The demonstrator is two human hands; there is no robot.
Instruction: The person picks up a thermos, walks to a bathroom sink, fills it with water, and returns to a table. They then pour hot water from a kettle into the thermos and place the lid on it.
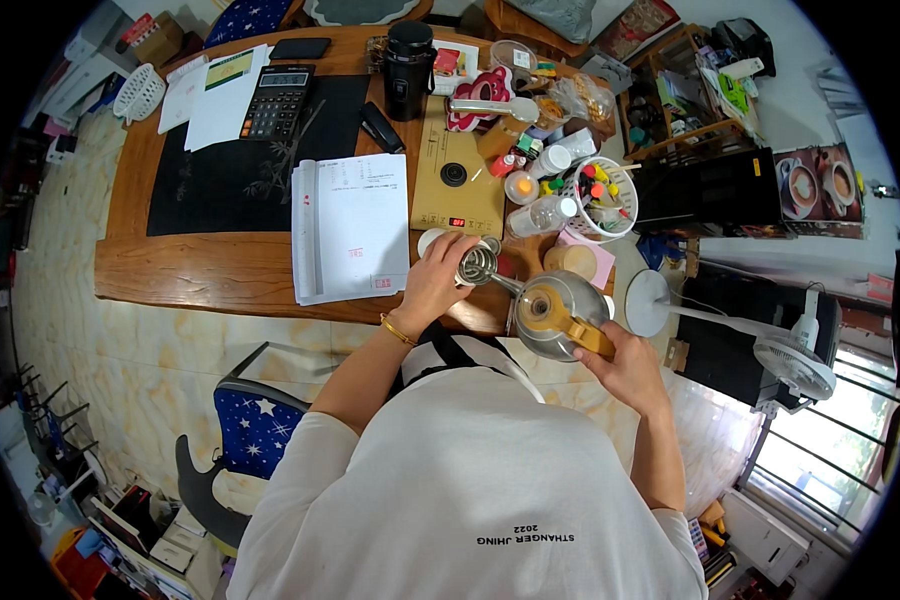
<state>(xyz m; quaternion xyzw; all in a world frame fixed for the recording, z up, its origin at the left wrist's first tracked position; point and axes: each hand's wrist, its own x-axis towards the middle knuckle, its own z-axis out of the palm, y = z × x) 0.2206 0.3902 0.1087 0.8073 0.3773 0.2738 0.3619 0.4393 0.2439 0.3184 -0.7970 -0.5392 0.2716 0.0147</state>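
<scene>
My left hand (436, 276) is wrapped around a white vacuum flask (429, 239), its open steel mouth (478, 265) facing right. In my right hand (631, 366) is the yellow-brown handle (594, 342) of a stainless steel kettle (589, 298). The kettle is tilted left, and its spout (505, 282) reaches to the flask's mouth. I cannot tell whether liquid is flowing. Just behind the flask lies a gold induction cooker (461, 176), its display lit. My left fingers hide part of the flask.
Stacked papers (352, 232) lie left of the cooker on the wooden desk (195, 262). A black tumbler (408, 71) stands at the back. Bottles and a white plastic basket (606, 199) crowd the right side. A round tan lid (570, 261) and a standing fan (793, 367) are farther right.
</scene>
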